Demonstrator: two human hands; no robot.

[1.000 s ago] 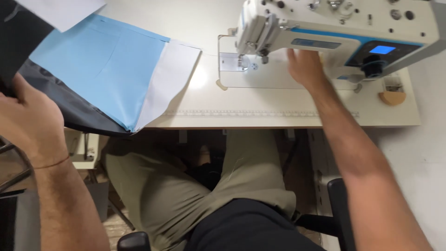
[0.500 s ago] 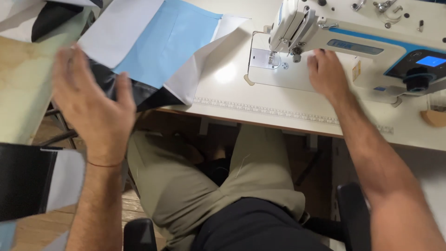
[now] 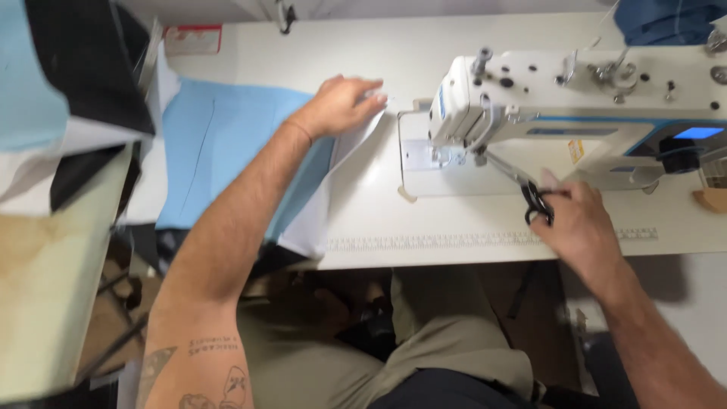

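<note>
Two bare hands work at a white sewing table with a ruler strip along its front edge. The left hand lies palm down, fingers loosely spread and not gripping, on the white edge of a flat piece of light blue fabric with white backing; that piece is spread over the left part of the table, and its near corner hangs over the front edge. The right hand is closed around the black handles of a small pair of metal scissors, whose slim blades point up and to the left toward the needle area of the white industrial sewing machine with blue trim. The blade tips sit just beside the presser foot, above the pale needle plate; whether they touch anything cannot be told. A lit blue display panel shows on the right of the machine head. At the far left, a stack of black, white and light blue cloth pieces rests on a separate pale wooden surface. Below the table edge, the person's legs in olive-khaki trousers are visible.
</note>
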